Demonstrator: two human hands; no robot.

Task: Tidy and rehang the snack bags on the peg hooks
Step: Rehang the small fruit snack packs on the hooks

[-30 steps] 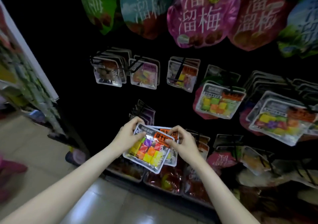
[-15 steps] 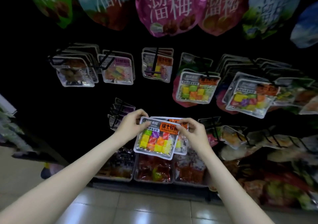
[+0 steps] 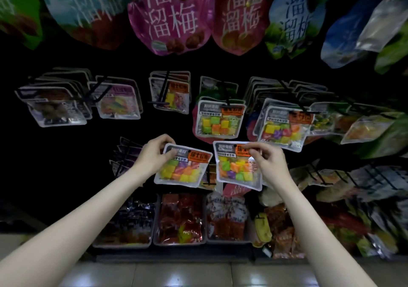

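1. Right now you hold one candy bag in each hand, so the step in hand looks like the rehang itself: the bags are picked out and neither sits on a hook yet.
2. Your left hand (image 3: 154,154) pinches the left candy bag (image 3: 182,165) at its top-left corner, thumb on the front; the bag tilts, its right edge dropping toward 4 o'clock.
3. Your right hand (image 3: 268,162) pinches the right candy bag (image 3: 238,165) at its upper right, near the orange label, with the fingers curled round the edge.
4. Both bags hover in front of the dark pegboard (image 3: 66,154), side by side and just apart, with the red snack bins (image 3: 180,218) at 6 o'clock.
5. At 12 o'clock from the right bag, a hung bag of the same candy (image 3: 218,119) sits on a black peg hook (image 3: 226,97); that hook seems the likely home.
6. A small dark hang hole shows near the top of each bag; the next move calls for lifting one bag toward 12 o'clock, levelling it, and threading that hole over the hook tip.
7. Likely you need the left bag straightened before it goes on.
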